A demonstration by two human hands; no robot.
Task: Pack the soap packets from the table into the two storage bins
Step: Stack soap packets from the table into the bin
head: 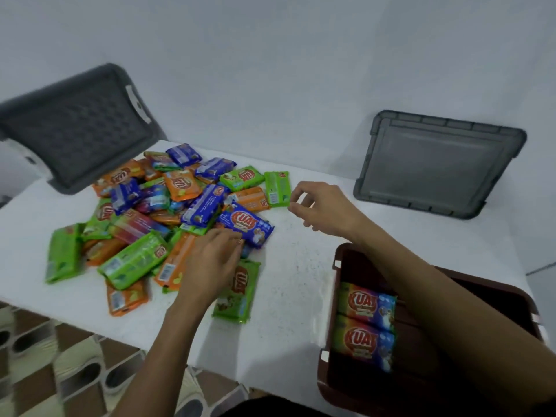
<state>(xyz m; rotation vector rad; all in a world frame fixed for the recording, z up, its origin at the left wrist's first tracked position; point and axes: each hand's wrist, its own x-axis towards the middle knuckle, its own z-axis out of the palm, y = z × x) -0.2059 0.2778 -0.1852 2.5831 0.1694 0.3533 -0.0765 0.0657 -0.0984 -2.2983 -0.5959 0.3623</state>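
Left hand [210,260] rests on the heaped colourful plastic soap packets [168,212], grip unclear. Right hand [320,206] hovers empty, fingers relaxed.

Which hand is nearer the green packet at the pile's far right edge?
Right. The right hand is just right of the green packet, fingertips almost at its edge; the left hand lies on the pile's near side.
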